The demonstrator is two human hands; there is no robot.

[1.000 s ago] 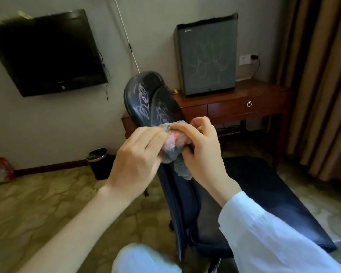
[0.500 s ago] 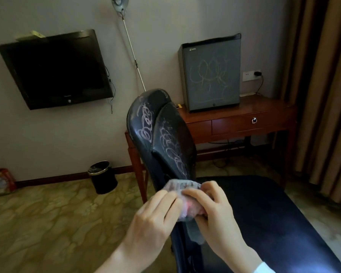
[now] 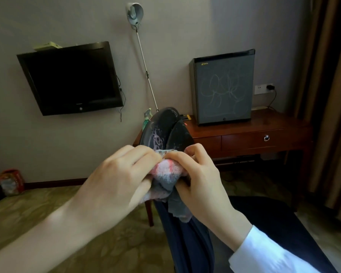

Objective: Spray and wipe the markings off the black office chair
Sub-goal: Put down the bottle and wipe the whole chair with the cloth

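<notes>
Cloth (image 3: 166, 175): bunched, gripped by left hand (image 3: 114, 180) and right hand (image 3: 199, 178); advice: fold a clean face outward before wiping chair (image 3: 165, 133) markings (image 3: 156, 139).

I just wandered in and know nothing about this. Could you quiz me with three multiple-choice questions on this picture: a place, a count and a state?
1. Where does the grey mini fridge stand? A on the wooden desk; B on the floor; C hung on the wall.
2. How many hands grip the cloth? A none; B one; C two.
3. What state is the black chair's headrest in? A wiped clean; B scribbled with pale markings; C wrapped in plastic.

1 A: its base rests on the desk top.
2 C: the left hand and the right hand both pinch it.
3 B: pale loops show above the cloth.
</notes>
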